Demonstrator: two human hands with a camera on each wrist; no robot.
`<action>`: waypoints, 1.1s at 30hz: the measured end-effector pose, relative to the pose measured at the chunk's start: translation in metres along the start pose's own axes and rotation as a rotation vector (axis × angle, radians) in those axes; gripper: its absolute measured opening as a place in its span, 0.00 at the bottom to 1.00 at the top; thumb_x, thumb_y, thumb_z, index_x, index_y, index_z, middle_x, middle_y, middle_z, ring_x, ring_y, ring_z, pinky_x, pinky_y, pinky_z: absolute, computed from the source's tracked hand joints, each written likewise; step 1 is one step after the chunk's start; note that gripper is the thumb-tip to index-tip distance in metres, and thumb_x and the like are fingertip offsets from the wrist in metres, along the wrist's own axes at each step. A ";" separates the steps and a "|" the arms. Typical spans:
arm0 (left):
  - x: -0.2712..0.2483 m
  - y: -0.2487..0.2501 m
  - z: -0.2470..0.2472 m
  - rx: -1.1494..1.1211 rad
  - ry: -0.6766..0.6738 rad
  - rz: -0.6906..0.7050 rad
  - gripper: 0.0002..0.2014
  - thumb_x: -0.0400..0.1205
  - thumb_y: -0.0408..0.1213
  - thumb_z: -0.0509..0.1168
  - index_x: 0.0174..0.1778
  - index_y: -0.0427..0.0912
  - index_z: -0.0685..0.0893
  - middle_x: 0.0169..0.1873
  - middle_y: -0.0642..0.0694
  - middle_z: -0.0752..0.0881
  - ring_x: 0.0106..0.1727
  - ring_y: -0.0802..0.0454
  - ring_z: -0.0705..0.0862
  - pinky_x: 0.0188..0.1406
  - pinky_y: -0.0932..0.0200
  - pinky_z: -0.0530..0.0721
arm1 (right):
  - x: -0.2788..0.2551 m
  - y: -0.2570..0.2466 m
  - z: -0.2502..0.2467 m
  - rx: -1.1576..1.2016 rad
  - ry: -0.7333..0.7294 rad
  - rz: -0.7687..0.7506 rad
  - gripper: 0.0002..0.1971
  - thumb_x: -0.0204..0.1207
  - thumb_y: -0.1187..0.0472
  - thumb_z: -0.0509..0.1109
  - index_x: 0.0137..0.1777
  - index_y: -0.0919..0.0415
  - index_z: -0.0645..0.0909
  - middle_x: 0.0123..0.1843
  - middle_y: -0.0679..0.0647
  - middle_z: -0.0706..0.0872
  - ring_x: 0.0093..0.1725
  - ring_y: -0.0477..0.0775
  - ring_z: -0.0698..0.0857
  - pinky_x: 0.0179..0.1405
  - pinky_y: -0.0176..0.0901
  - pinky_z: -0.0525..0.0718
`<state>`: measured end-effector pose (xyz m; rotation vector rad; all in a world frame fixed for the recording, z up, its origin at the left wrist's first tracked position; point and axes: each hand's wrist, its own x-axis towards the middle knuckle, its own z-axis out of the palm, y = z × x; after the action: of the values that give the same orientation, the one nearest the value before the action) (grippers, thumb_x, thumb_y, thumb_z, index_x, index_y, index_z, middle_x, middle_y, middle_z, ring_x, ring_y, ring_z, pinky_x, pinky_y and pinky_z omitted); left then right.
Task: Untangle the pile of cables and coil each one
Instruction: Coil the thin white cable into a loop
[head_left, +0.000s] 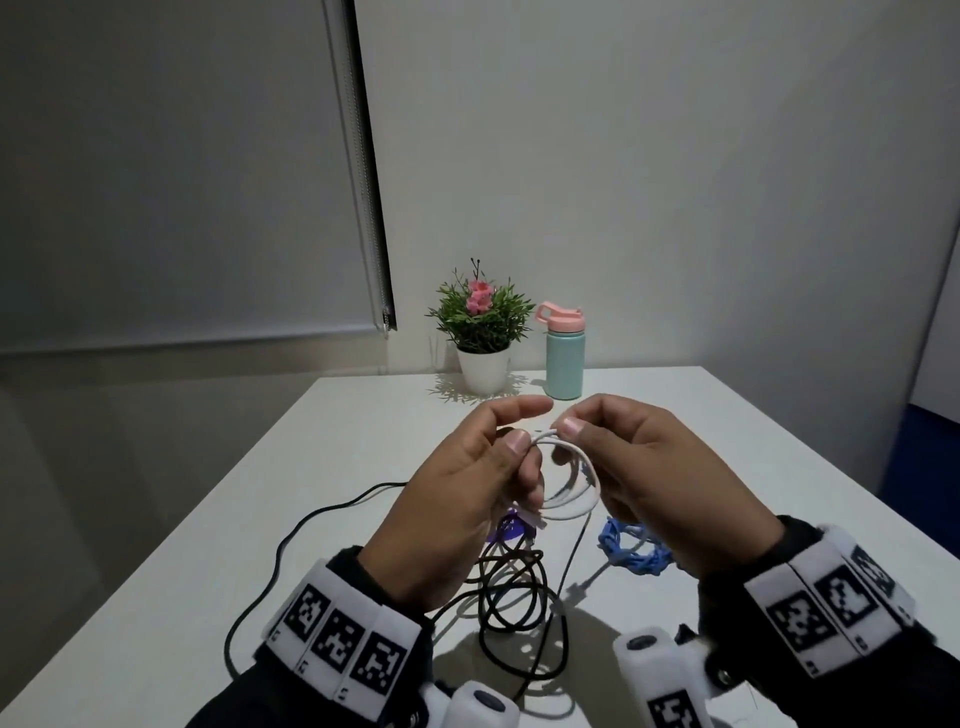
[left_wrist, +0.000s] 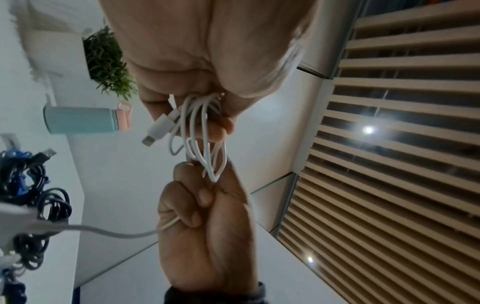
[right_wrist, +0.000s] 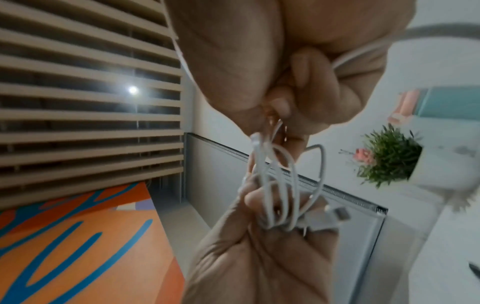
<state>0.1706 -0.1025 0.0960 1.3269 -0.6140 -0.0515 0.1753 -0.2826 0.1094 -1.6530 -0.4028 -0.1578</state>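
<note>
A white table (head_left: 218, 519) stands against the wall. At its far edge sit a small potted plant (head_left: 483, 332) with pink flowers and, just beside it, a mint bottle (head_left: 564, 358) with a pink lid. Nearer the front lies a loose tangle of black cable (head_left: 511, 597), one strand trailing off to the left, with a blue cable (head_left: 631, 553) bunched beside it on the right.
</note>
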 end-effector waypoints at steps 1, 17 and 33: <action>0.001 -0.001 -0.001 0.046 0.010 0.023 0.16 0.86 0.40 0.59 0.69 0.49 0.83 0.33 0.49 0.78 0.37 0.53 0.78 0.41 0.59 0.81 | 0.000 0.001 0.001 0.016 0.000 -0.003 0.10 0.84 0.55 0.66 0.46 0.60 0.84 0.24 0.51 0.70 0.20 0.46 0.63 0.18 0.37 0.62; -0.005 0.015 -0.007 0.145 -0.011 -0.228 0.14 0.90 0.40 0.59 0.57 0.32 0.81 0.31 0.50 0.74 0.29 0.54 0.71 0.33 0.61 0.73 | -0.005 -0.004 -0.002 -0.556 -0.100 -0.339 0.09 0.81 0.50 0.68 0.47 0.50 0.87 0.36 0.46 0.87 0.39 0.47 0.84 0.41 0.45 0.82; -0.010 0.011 -0.007 0.755 -0.060 -0.021 0.11 0.91 0.49 0.54 0.49 0.52 0.79 0.33 0.61 0.79 0.35 0.61 0.76 0.42 0.58 0.74 | -0.014 -0.022 -0.010 -0.791 -0.094 -0.241 0.10 0.78 0.45 0.70 0.39 0.47 0.86 0.30 0.31 0.82 0.32 0.37 0.79 0.29 0.30 0.71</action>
<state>0.1616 -0.0899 0.1019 2.0664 -0.7011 0.1373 0.1561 -0.2936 0.1268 -2.3894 -0.6654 -0.4646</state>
